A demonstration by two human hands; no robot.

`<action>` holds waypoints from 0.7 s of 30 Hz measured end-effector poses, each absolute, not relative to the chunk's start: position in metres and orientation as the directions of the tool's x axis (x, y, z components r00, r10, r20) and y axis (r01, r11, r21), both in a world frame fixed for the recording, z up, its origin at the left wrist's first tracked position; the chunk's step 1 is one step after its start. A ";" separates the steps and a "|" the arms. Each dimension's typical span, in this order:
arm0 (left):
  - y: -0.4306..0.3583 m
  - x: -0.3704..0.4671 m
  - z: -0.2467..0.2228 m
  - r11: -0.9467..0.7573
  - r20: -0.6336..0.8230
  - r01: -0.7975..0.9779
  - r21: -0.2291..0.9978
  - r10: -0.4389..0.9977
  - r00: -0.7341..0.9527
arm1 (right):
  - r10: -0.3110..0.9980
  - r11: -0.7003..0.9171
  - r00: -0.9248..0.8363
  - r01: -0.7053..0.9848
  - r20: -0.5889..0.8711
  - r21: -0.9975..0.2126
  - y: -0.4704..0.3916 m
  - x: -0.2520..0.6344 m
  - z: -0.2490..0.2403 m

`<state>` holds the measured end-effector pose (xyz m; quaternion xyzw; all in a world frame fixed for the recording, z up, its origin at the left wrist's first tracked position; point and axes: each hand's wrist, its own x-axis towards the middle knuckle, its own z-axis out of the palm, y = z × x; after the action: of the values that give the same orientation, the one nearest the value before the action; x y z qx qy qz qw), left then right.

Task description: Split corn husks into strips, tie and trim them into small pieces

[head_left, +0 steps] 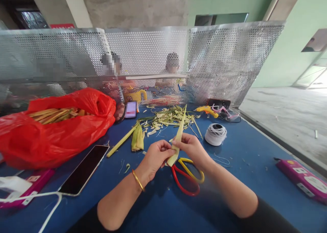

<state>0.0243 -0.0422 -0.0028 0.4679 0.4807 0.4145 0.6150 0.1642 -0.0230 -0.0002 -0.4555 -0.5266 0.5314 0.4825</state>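
A long pale green leaf strip (180,130) is held upright over the blue table, its tip pointing away from me. My left hand (158,155) pinches its lower end between thumb and fingers, with a gold bangle on the wrist. My right hand (190,147) grips the strip's right side slightly higher up. Just beneath my hands lie scissors with a red and a yellow handle (187,183); their blades are hidden. Beyond my hands is a pile of green leaf scraps (168,119). A thick yellow-green husk piece (137,138) and a long stalk (121,142) lie left of them.
A red plastic bag (99,107) of stalks and a phone (83,170) are at left. White thread (215,135), a yellow tool (208,110) and a magenta box (301,180) lie right. People sit behind the perforated metal screen (150,52).
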 end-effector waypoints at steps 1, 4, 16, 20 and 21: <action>-0.042 0.025 -0.003 0.221 -0.207 -0.060 0.973 0.962 0.181 | 0.992 -0.003 -0.124 -0.026 0.000 -1.000 -0.024 0.164 -0.002; -0.042 0.024 -0.003 0.241 -0.220 -0.083 0.967 0.953 0.209 | 0.997 0.004 -0.077 -0.030 0.006 -1.000 -0.024 0.165 -0.005; -0.042 0.023 -0.002 0.233 -0.236 0.039 0.972 0.946 0.222 | 0.993 0.108 0.066 -0.074 0.103 -0.991 -0.019 0.173 0.000; -0.041 0.021 -0.003 0.216 -0.219 0.040 0.976 0.948 0.231 | 0.974 0.176 0.163 -0.112 0.156 -0.978 -0.017 0.177 0.005; -0.040 0.020 -0.003 0.216 -0.220 0.043 0.976 0.944 0.245 | 0.972 0.183 0.172 -0.115 0.162 -0.976 -0.017 0.178 0.005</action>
<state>0.0203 -0.0401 -0.0031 0.5042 0.4896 0.3714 0.6068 0.1778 -0.0165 0.0052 -0.4599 -0.4657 0.4439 0.6120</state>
